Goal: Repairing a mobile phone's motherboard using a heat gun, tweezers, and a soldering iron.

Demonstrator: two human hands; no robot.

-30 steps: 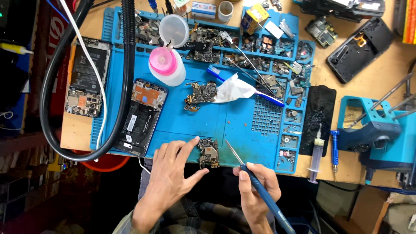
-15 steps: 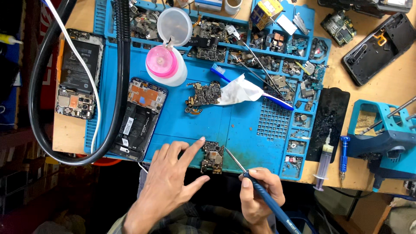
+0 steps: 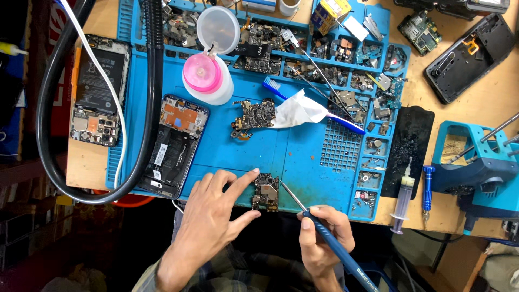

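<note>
Our left hand (image 3: 213,213) pins the small dark phone circuit board (image 3: 266,191) at the near edge of the blue silicone work mat (image 3: 303,157), forefinger and thumb spread along its edges, while our right hand (image 3: 323,238) is closed on the blue-handled metal probe (image 3: 324,238), tip at the board. We judge the board light, stiff and fragile, best held by its bare edges. A yellow printed box (image 3: 330,11) sits in the mat's far tray, a white-labelled black battery (image 3: 100,81) far left.
</note>
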